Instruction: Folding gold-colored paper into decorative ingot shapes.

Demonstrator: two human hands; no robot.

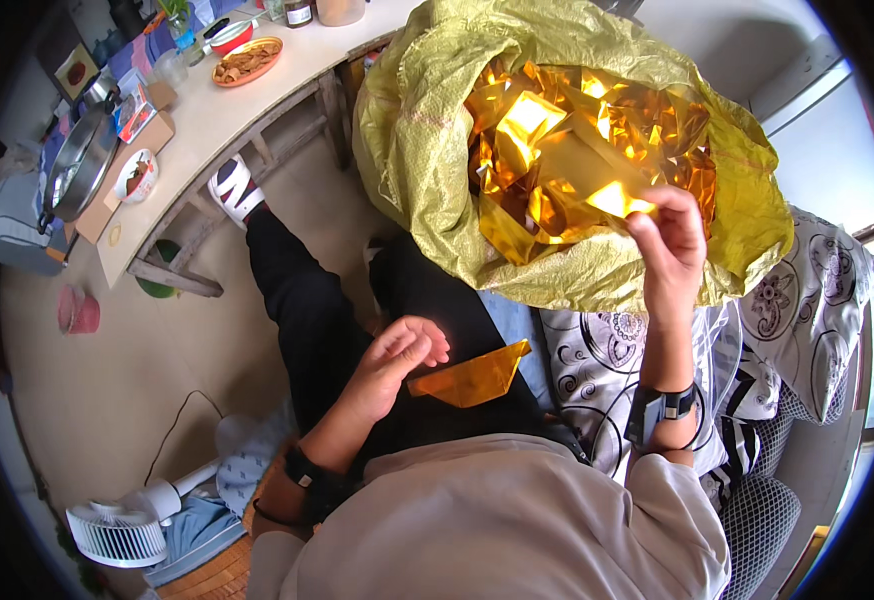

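Observation:
My right hand [673, 240] pinches the corner of a folded gold foil paper piece [594, 169] between thumb and fingers, over the mouth of a large yellow-green woven sack [422, 165]. Many shiny gold foil pieces [508, 225] fill the sack. Over my thighs, my left hand [399, 356] has its fingers loosely curled, and nothing shows in its grasp. Just right of those fingers, a boat-shaped folded gold foil piece [474, 379] lies on my black trousers.
A long table [279, 90] at the upper left holds a plate of brown food pieces [248, 61], a bowl [137, 176] and a steel pan [81, 161]. A white fan [118, 529] is at the lower left, patterned cushions [594, 352] at the right, and a pink bin [78, 310] on the floor.

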